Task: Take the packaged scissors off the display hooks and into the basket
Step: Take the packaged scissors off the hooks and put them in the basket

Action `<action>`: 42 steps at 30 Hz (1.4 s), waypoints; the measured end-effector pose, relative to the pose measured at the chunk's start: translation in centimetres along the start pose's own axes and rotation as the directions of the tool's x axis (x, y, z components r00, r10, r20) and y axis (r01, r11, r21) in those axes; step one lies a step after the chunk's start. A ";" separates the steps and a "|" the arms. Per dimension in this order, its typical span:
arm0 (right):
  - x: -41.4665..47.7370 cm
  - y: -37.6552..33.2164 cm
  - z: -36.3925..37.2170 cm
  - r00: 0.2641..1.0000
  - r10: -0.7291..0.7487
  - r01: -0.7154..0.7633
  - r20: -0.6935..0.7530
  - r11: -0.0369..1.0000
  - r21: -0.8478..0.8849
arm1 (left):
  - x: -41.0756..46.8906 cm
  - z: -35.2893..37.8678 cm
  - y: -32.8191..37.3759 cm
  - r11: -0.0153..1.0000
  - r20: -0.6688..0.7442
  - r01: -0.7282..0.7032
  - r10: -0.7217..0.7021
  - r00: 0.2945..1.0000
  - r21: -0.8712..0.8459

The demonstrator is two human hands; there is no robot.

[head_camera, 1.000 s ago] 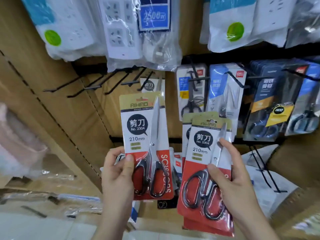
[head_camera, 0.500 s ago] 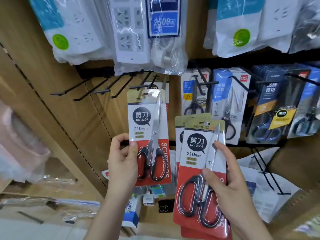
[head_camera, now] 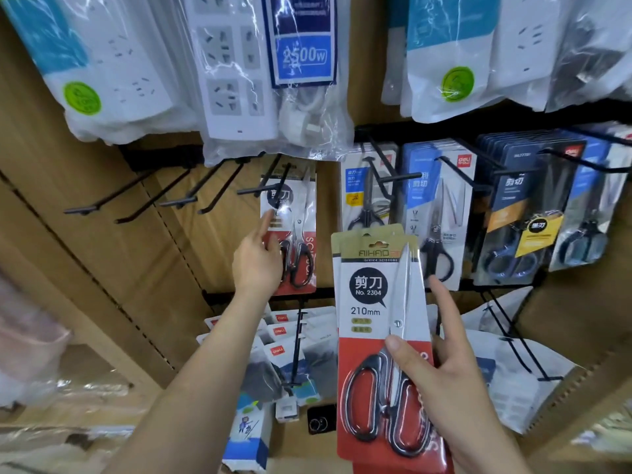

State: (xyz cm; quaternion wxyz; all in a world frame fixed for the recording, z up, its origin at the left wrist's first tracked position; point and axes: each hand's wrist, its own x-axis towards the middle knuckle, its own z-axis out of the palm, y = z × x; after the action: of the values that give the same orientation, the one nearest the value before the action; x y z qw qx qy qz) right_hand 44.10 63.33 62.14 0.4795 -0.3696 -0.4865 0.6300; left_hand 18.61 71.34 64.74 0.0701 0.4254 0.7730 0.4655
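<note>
Left hand, fingers straight, touches the hooked scissors pack, likely next to be pinched off; right hand grips 2 packs.

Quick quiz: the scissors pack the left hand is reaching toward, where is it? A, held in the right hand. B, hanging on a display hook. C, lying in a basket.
B: the scissors pack at the left hand hangs from a black hook, while the right hand grips a separate stack of packs.
</note>
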 end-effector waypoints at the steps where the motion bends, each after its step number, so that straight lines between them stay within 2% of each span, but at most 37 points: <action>1: 0.0 -0.1 0.1 1.000 -0.004 0.004 -0.012 1.000 -0.006 | 0.7 0.2 0.2 0.998 0.024 0.004 -0.006 1.000 0.062; 3: 0.1 -0.1 0.1 1.000 -0.016 0.016 -0.023 1.000 -0.010 | 1.6 0.4 0.4 0.993 0.087 0.012 -0.022 0.996 0.116; 7: 0.4 0.1 0.4 1.000 -0.007 0.008 -0.009 1.000 0.024 | 0.0 -0.7 0.8 0.995 0.174 0.018 -0.036 0.984 0.101; 8: 0.4 0.2 0.5 1.000 -0.013 0.013 -0.006 1.000 0.021 | -1.3 -1.3 1.0 0.999 0.166 0.007 -0.014 0.986 0.043; 10: 0.6 0.5 0.9 0.999 -0.043 0.043 -0.010 0.999 -0.005 | -5.1 -2.4 1.2 0.984 0.173 -0.003 0.034 0.984 -0.179; 12: 0.8 0.8 1.2 0.998 -0.059 0.058 -0.022 0.998 -0.030 | -9.7 -3.2 1.8 0.942 0.289 0.040 0.062 0.955 -0.334; 14: 0.9 1.1 1.7 0.998 -0.059 0.058 -0.038 0.998 -0.031 | -12.9 -3.0 1.9 0.929 0.386 0.095 0.054 0.921 -0.358; 18: 0.9 1.7 2.2 0.994 -0.073 0.070 -0.086 0.997 -0.036 | -14.1 -2.2 1.2 0.870 0.387 0.260 -0.089 0.918 -0.418; 23: 0.7 2.0 1.6 0.992 -0.058 0.053 -0.109 0.997 -0.051 | -14.4 -2.9 0.7 0.816 0.424 0.333 -0.120 0.897 -0.473; 25: 0.6 1.7 1.1 0.994 -0.053 0.049 -0.096 0.998 -0.046 | -14.5 -2.9 0.5 0.761 0.445 0.392 -0.153 0.882 -0.517; 29: 0.8 1.6 0.8 0.994 -0.076 0.072 -0.080 0.996 -0.044 | -14.7 -2.9 0.6 0.523 0.476 0.518 -0.225 0.850 -0.677; 31: 0.8 1.7 0.7 0.991 -0.081 0.077 -0.103 0.996 -0.037 | -14.7 -3.2 0.4 0.496 0.444 0.494 -0.226 0.867 -0.714; 32: 0.8 1.7 0.5 0.989 -0.087 0.083 -0.119 0.996 -0.038 | -14.7 -3.4 0.2 0.513 0.405 0.456 -0.216 0.888 -0.727; 36: 0.6 1.0 -0.3 0.978 -0.129 0.111 -0.166 0.988 -0.110 | -14.7 -5.5 -0.4 0.658 0.221 0.235 -0.106 0.969 -0.715; 42: 0.9 1.4 0.4 0.981 -0.174 0.161 -0.083 0.977 -0.142 | -13.1 -6.8 -1.2 0.763 0.040 0.035 -0.012 0.999 -0.646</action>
State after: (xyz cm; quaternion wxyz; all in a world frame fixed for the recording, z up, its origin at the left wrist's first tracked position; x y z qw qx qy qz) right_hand 43.18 64.03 60.91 0.5273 -0.3881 -0.5340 0.5349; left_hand 22.70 57.07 63.83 0.2309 0.3733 0.5694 0.6951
